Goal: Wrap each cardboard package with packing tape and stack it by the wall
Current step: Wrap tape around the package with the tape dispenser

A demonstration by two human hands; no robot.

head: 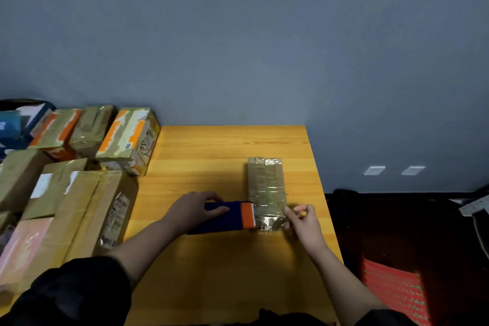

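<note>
On the tabletop, left hand grips a tape dispenser beside the package; right hand fingers pinch the tape.

Small home or back-room parcel-packing spot, not a commercial warehouse. Plain blue-grey painted wall with two white wall sockets low down; a small yellow wooden table pushed against it. Taped cardboard parcels heaped at the table's left, several with shipping labels and orange print. A slim tape-wrapped package lies on the tabletop beside a blue-and-orange tape dispenser. Dark floor at right, with a red patterned mat or bag. Dim indoor light.
</note>
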